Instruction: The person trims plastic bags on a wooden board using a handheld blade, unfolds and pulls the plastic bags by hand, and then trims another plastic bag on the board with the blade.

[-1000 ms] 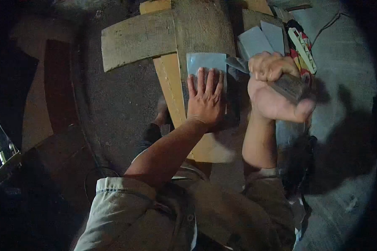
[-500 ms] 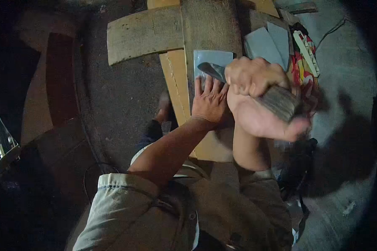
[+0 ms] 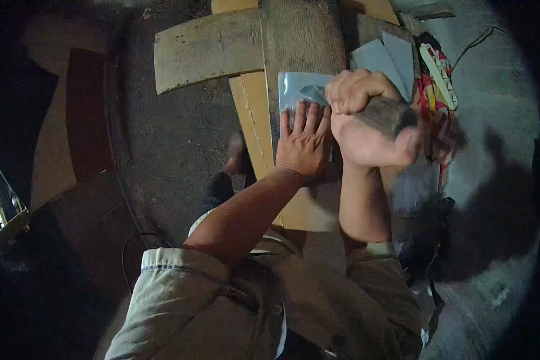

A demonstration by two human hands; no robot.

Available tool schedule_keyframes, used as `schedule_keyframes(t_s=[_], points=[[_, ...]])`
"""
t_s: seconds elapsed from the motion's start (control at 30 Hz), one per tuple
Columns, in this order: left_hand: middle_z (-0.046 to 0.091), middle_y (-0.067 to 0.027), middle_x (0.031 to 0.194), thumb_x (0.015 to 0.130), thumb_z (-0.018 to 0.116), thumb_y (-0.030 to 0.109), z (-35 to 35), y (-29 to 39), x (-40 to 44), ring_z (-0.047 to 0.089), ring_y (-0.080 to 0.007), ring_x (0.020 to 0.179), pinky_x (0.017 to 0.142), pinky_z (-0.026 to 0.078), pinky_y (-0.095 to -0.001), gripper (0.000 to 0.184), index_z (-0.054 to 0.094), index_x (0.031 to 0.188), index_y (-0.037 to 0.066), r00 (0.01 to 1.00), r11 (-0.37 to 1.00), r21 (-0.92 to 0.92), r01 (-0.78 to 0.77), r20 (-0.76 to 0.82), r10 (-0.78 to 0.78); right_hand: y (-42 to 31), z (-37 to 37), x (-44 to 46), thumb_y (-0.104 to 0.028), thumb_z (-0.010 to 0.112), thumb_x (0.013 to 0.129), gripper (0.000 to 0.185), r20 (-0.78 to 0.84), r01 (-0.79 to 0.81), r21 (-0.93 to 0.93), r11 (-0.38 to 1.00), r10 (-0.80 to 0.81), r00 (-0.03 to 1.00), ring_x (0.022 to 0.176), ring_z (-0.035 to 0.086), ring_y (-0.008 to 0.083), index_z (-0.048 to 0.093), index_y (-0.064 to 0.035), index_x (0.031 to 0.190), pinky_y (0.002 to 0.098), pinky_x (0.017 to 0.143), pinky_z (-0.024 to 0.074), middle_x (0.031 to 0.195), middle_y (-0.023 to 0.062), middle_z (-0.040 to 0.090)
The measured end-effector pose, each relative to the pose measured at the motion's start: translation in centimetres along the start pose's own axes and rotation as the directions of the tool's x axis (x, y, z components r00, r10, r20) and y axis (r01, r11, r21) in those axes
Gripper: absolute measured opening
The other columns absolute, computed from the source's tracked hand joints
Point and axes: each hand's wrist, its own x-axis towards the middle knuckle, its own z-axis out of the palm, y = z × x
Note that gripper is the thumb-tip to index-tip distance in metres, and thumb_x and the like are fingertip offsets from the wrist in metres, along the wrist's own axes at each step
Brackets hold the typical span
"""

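My left hand lies flat with fingers spread, pressing the lower part of a shiny grey-blue sheet on a wooden plank. Just to its right, my right hand is wrapped round the thick wooden handle of a tool. A broad, dark metal blade shows beyond the fist, over the sheet and close to my left fingertips. The tool is held at a slant, its handle end toward me on the right. I cannot tell whether the edge touches the sheet.
The long plank crosses a wider board; cardboard lies beneath. Right of the plank are more grey sheets, a white plastic strip and a red-and-yellow wrapper. A bare foot rests on the dark floor.
My right hand has shifted slightly left and up, and its handle end has swung upward. Less of the blade shows now. My left hand stays pressed on the sheet.
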Motion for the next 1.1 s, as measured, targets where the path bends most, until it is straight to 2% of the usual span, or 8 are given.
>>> schedule_keyframes(t_s=[0.07,0.13,0.3,0.4,0.6,0.67,0.83,1.1], points=[[0.038,-0.0172,0.138,0.087,0.044,0.029,-0.1,0.2,-0.3,0.032,-0.0366,0.131,0.105,0.021,-0.0579,0.057,0.035,0.140,0.009,1.000,0.999,0.037,-0.020,0.000,0.020,-0.1,-0.9,0.1,-0.081,0.046,0.072,0.084,-0.019,-0.047,0.013,0.999,0.047,0.999,0.064,0.043,0.0201,0.048,0.0028,0.074,0.0330,0.062,0.0352,0.069,0.0109,0.046],[0.039,-0.0168,0.138,0.088,0.044,0.030,-0.7,0.1,0.3,0.033,-0.0361,0.131,0.105,0.021,-0.0573,0.056,0.036,0.139,0.009,1.000,0.997,0.076,-0.015,-0.013,0.016,-1.1,-0.2,0.2,-0.071,0.048,0.076,0.075,0.034,0.068,0.058,0.996,-0.070,0.997,0.065,0.042,0.0208,0.049,0.0039,0.075,0.0335,0.064,0.0351,0.069,0.0113,0.046],[0.039,-0.0180,0.138,0.085,0.048,0.030,0.0,0.1,0.3,0.034,-0.0380,0.129,0.104,0.020,-0.0583,0.055,0.040,0.135,0.007,0.998,0.999,0.041,-0.022,-0.055,0.024,-0.7,-2.4,0.5,-0.079,0.045,0.074,0.082,0.050,0.012,-0.064,0.998,-0.008,0.999,0.065,0.041,0.0189,0.047,0.0026,0.075,0.0317,0.062,0.0332,0.070,0.0109,0.046],[0.039,-0.0182,0.137,0.087,0.046,0.030,0.2,0.1,0.3,0.033,-0.0378,0.129,0.104,0.020,-0.0580,0.055,0.039,0.136,0.008,0.997,0.999,0.028,-0.021,-0.067,0.023,-1.8,-1.9,0.3,-0.071,0.045,0.078,0.074,0.084,0.122,-0.027,0.992,-0.119,0.989,0.065,0.041,0.0198,0.048,0.0035,0.076,0.0320,0.060,0.0336,0.071,0.0114,0.046],[0.040,-0.0182,0.137,0.090,0.044,0.030,0.2,0.3,0.0,0.032,-0.0378,0.130,0.106,0.018,-0.0578,0.052,0.039,0.136,0.008,0.999,1.000,0.021,-0.020,-0.042,0.021,-2.4,-3.1,0.3,-0.079,0.045,0.073,0.082,-0.009,0.023,-0.095,0.995,-0.024,1.000,0.063,0.042,0.0201,0.048,0.0032,0.074,0.0306,0.059,0.0344,0.069,0.0109,0.046],[0.041,-0.0182,0.136,0.089,0.045,0.030,0.4,0.4,0.3,0.033,-0.0373,0.129,0.105,0.019,-0.0575,0.052,0.039,0.136,0.007,0.998,1.000,0.018,0.001,-0.064,0.000,-2.7,-2.9,0.3,-0.072,0.046,0.075,0.077,0.083,0.113,-0.008,0.994,-0.112,0.990,0.063,0.043,0.0205,0.050,0.0043,0.076,0.0313,0.060,0.0353,0.070,0.0112,0.047],[0.040,-0.0179,0.136,0.088,0.047,0.028,-0.2,0.4,-0.1,0.034,-0.0366,0.129,0.104,0.021,-0.0567,0.052,0.040,0.136,0.007,0.999,0.999,0.029,-0.036,-0.038,0.037,-1.8,-3.1,0.0,-0.070,0.048,0.077,0.073,-0.060,0.008,-0.242,0.970,-0.023,0.998,0.062,0.044,0.0204,0.050,0.0032,0.070,0.0320,0.060,0.0359,0.068,0.0111,0.048],[0.037,-0.0184,0.137,0.087,0.047,0.025,0.8,0.1,-2.6,0.030,-0.0366,0.132,0.105,0.020,-0.0549,0.049,0.046,0.132,0.009,0.993,0.993,0.022,-0.112,0.052,0.111,-1.2,-3.0,-0.9,-0.073,0.049,0.076,0.077,-0.024,0.056,-0.235,0.970,-0.063,0.998,0.063,0.045,0.0209,0.052,0.0037,0.072,0.0319,0.061,0.0367,0.068,0.0119,0.049]])
